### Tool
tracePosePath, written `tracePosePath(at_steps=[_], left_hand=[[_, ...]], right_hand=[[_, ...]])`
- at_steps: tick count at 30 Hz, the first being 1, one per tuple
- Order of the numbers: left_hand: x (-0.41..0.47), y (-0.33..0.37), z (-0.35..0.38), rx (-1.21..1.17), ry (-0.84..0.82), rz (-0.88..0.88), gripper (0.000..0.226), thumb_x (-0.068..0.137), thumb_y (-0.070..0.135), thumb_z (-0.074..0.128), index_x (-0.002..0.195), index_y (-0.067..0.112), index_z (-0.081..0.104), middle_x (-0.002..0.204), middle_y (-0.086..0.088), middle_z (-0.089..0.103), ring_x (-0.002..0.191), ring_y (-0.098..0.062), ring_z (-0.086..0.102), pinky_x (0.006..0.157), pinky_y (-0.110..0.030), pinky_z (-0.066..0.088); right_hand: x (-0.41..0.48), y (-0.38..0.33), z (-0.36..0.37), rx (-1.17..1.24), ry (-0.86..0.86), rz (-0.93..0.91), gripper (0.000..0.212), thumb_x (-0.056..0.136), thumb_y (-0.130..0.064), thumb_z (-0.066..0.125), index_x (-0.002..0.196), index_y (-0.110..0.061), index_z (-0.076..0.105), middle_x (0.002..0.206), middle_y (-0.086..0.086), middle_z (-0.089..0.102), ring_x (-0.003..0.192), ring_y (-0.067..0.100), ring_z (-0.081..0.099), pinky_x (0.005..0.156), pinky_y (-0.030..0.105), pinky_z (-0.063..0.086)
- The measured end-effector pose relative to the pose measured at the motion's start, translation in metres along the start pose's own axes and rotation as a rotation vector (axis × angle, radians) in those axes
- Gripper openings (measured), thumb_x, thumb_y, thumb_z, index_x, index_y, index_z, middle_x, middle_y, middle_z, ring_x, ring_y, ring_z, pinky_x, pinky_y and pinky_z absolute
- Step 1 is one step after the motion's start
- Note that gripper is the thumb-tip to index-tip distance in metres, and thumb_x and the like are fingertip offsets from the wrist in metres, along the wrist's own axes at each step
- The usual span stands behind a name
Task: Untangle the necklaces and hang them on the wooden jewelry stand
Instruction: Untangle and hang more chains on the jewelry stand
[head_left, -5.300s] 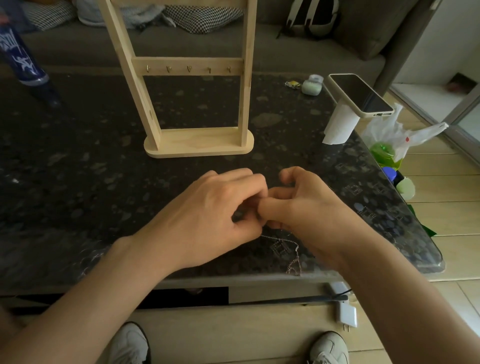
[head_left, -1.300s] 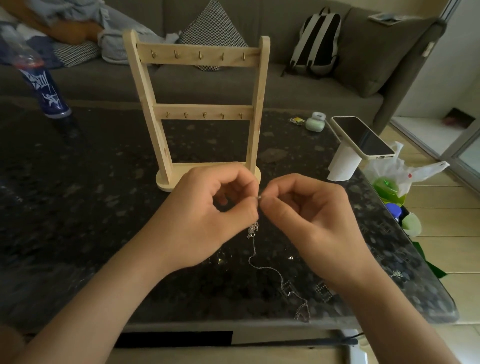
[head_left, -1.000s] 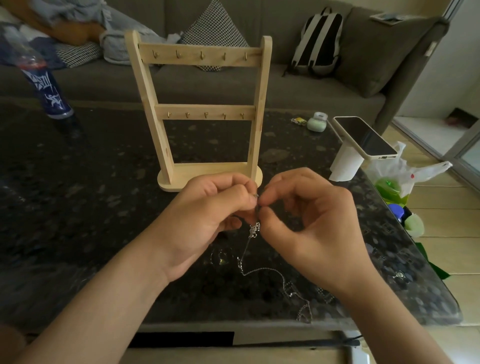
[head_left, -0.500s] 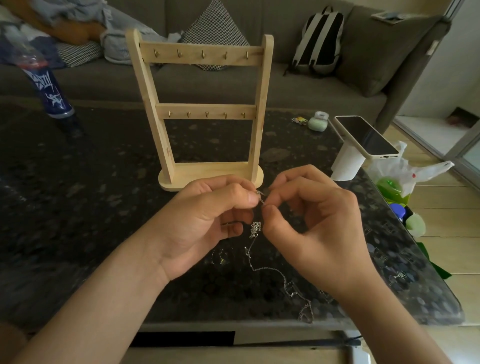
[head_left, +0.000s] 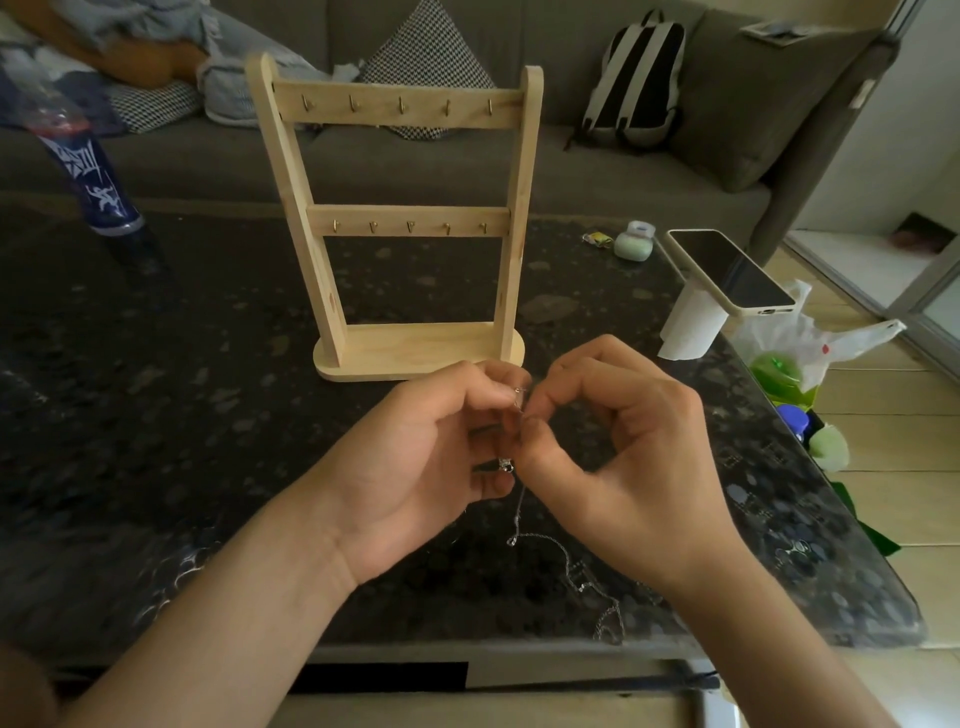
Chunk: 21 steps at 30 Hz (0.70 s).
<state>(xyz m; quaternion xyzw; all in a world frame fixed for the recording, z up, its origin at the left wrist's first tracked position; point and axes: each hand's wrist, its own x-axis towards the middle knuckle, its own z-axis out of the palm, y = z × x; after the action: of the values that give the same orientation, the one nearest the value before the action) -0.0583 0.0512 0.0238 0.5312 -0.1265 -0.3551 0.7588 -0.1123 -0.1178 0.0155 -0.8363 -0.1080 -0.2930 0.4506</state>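
Dark speckled stone tops the coffee table (head_left: 182, 415), with a grey sofa (head_left: 623, 171) behind it. Just above that stone, near the front edge, a fine silver necklace chain (head_left: 519, 512) is caught between two hands held close together. The left hand (head_left: 415, 457) pinches its upper end between thumb and forefinger. The right hand (head_left: 628, 457) pinches the same strand right beside it, and the other fingers of both hands are loosely curled.

From the pinch the chain hangs straight down between the palms, past a small knot or charm, too small to tell which. It then trails over the table toward the person's right, where it lies bunched at the near edge.

The wooden jewelry stand (head_left: 415, 353) rises directly beyond the knuckles, both rows of hooks bare. I'd judge the untangling is under way and nothing is hung yet. A lift to a hook would go forward and up, with either hand about equally near. A phone (head_left: 732, 270) sits off to the right and a blue bottle (head_left: 98, 192) far left.
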Motion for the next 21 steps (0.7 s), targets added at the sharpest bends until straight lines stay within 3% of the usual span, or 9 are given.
tracePosePath(at_steps=[4,8,10,12,15,18,21], left_hand=[[0.001,-0.002,0.002,0.020,0.027,-0.014,0.015,0.085,0.034,0.056,0.075,0.024,0.058,0.094,0.001,0.057,0.097,-0.019,0.052,0.094,-0.046,0.036],[0.005,-0.002,0.003,0.139,0.215,-0.001,0.030,0.098,0.027,0.042,0.069,0.021,0.047,0.078,-0.001,0.054,0.082,-0.015,0.057,0.099,-0.048,0.045],[0.006,-0.003,0.006,0.182,0.293,-0.011,0.033,0.101,0.021,0.035,0.069,0.020,0.042,0.066,0.000,0.043,0.065,-0.015,0.047,0.086,-0.043,0.048],[0.004,-0.003,0.008,0.227,0.318,-0.057,0.032,0.102,0.021,0.033,0.071,0.020,0.039,0.062,0.002,0.031,0.056,-0.014,0.029,0.066,-0.037,0.037],[0.002,0.000,0.011,0.405,0.330,-0.137,0.031,0.103,0.027,0.038,0.072,0.025,0.037,0.062,0.002,0.025,0.053,-0.014,0.020,0.053,-0.033,0.022],[0.003,-0.004,0.008,0.576,0.321,-0.212,0.034,0.104,0.031,0.051,0.072,0.023,0.044,0.061,0.000,0.030,0.051,-0.015,0.025,0.050,-0.031,0.026],[0.004,-0.013,0.003,0.769,0.316,-0.250,0.035,0.103,0.038,0.061,0.083,0.009,0.061,0.056,0.003,0.035,0.045,-0.014,0.032,0.050,-0.028,0.033]], right_hand=[[0.000,-0.001,0.000,-0.005,-0.044,0.022,0.008,0.081,-0.013,0.078,0.079,-0.020,0.076,0.088,-0.007,0.070,0.084,0.018,0.070,0.072,0.031,0.056],[0.000,-0.001,-0.002,0.047,-0.123,0.149,0.018,0.090,-0.008,0.067,0.083,-0.023,0.075,0.075,-0.013,0.073,0.061,0.010,0.062,0.056,0.021,0.047],[-0.001,0.006,-0.003,0.009,-0.138,0.230,0.026,0.093,-0.002,0.062,0.084,-0.023,0.074,0.061,-0.010,0.066,0.049,0.007,0.050,0.049,0.018,0.038],[-0.001,0.015,-0.004,-0.077,-0.169,0.292,0.029,0.097,-0.001,0.061,0.089,-0.025,0.074,0.062,-0.002,0.066,0.046,0.007,0.048,0.046,0.017,0.038],[-0.004,0.026,-0.009,-0.153,-0.231,0.376,0.029,0.103,-0.002,0.059,0.097,-0.025,0.077,0.076,-0.010,0.073,0.054,0.003,0.062,0.051,0.015,0.048],[-0.009,0.030,-0.015,-0.123,-0.234,0.467,0.023,0.103,-0.003,0.063,0.103,-0.021,0.077,0.084,-0.008,0.078,0.071,0.004,0.075,0.069,0.021,0.062],[-0.015,0.032,-0.020,-0.066,-0.117,0.530,0.017,0.099,-0.005,0.072,0.113,-0.015,0.076,0.083,-0.002,0.080,0.073,0.007,0.078,0.071,0.026,0.066]])
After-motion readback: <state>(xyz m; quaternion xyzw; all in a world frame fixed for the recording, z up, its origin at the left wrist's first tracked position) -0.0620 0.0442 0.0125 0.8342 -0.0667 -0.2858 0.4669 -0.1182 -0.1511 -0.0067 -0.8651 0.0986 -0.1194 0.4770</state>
